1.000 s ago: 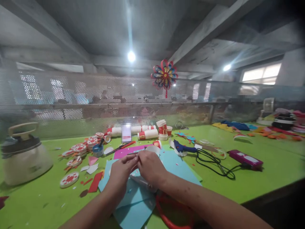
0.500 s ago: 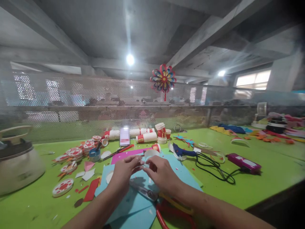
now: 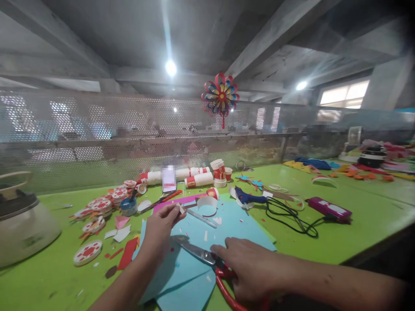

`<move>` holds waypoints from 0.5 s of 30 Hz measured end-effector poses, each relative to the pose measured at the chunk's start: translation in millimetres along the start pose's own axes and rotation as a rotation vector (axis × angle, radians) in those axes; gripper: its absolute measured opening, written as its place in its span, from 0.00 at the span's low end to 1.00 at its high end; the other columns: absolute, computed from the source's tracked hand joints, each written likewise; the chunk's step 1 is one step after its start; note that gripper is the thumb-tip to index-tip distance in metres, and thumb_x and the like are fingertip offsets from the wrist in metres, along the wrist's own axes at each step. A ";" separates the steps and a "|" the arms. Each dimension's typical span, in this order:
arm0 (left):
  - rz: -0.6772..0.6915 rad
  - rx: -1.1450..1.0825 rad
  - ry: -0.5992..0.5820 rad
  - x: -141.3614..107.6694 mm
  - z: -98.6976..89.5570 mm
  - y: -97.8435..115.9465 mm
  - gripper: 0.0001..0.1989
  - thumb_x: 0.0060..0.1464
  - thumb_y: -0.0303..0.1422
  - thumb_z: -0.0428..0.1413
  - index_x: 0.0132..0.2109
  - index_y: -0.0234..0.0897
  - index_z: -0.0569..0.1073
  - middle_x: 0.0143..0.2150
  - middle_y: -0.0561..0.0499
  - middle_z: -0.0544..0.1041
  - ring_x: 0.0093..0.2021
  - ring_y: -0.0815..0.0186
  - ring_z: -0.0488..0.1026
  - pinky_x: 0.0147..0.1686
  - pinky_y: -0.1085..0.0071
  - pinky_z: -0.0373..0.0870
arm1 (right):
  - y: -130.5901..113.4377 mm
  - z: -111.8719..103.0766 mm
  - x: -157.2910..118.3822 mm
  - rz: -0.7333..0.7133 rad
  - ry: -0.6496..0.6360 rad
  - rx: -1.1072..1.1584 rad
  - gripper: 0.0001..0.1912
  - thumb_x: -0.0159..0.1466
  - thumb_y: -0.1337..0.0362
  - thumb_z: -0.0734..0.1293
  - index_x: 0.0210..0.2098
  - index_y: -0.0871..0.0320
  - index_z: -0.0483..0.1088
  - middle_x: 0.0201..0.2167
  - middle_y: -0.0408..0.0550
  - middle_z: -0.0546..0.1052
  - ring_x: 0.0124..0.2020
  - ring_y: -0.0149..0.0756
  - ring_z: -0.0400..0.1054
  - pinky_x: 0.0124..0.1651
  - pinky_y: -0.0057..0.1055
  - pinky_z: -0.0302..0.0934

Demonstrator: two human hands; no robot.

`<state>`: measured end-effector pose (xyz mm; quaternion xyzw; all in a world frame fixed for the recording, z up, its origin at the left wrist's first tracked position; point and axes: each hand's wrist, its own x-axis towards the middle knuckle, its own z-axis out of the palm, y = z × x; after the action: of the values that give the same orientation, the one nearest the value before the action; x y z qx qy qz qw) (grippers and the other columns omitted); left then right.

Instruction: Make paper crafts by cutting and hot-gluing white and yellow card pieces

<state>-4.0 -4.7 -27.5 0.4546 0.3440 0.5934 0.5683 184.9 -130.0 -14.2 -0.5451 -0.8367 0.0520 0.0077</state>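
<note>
My left hand (image 3: 158, 229) is closed, pinching a small piece of white paper (image 3: 180, 209) between thumb and fingertips above the light blue paper sheets (image 3: 235, 220). My right hand (image 3: 253, 265) is wrapped around the red handles of a large pair of scissors (image 3: 201, 254), and its fingers are partly hidden. The scissors lie over the blue sheets, blades pointing left toward my left wrist. A slim pale pen-like stick (image 3: 202, 219) rests just right of my left fingertips, beside a curled white paper strip (image 3: 207, 207).
Left stand decorated paper discs (image 3: 88, 252), a blue jar (image 3: 129, 206) and a large pale kettle-like vessel (image 3: 27, 229). Behind are paper cups (image 3: 218, 172) and a phone (image 3: 169, 178). A blue glue gun (image 3: 248, 197) and its cord lie right, near a purple box (image 3: 329, 209).
My right hand has left the white paper piece and moved down and right onto the scissors' handles. My left hand has shifted slightly left, still pinching the piece.
</note>
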 end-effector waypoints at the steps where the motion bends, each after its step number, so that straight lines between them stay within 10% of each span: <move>1: 0.002 -0.013 0.003 0.9 -0.8 0.5 0.10 0.38 0.33 0.65 0.29 0.32 0.77 0.28 0.52 0.76 0.32 0.69 0.74 0.42 0.72 0.72 | 1.0 -0.4 2.5 0.021 -0.027 0.016 0.24 0.46 0.63 0.65 0.45 0.55 0.66 0.35 0.53 0.71 0.34 0.47 0.68 0.25 0.30 0.51; 10: 0.014 -0.109 0.075 8.2 -7.2 15.1 0.09 0.37 0.31 0.65 0.27 0.32 0.74 0.26 0.53 0.76 0.31 0.69 0.75 0.41 0.73 0.73 | 17.8 2.7 10.9 0.192 -0.018 0.299 0.19 0.53 0.63 0.64 0.45 0.54 0.69 0.40 0.54 0.74 0.41 0.47 0.67 0.35 0.33 0.56; 15: 0.019 -0.125 0.115 10.2 -12.5 28.8 0.12 0.36 0.33 0.66 0.29 0.31 0.75 0.27 0.50 0.77 0.31 0.68 0.75 0.32 0.76 0.73 | 22.2 -1.1 10.9 0.196 -0.010 0.620 0.17 0.51 0.70 0.63 0.41 0.56 0.71 0.21 0.40 0.69 0.21 0.30 0.61 0.23 0.24 0.51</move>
<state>-25.4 3.4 -3.7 0.3867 0.3341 0.6440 0.5693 200.8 -111.2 -15.7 -0.5945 -0.7245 0.3075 0.1643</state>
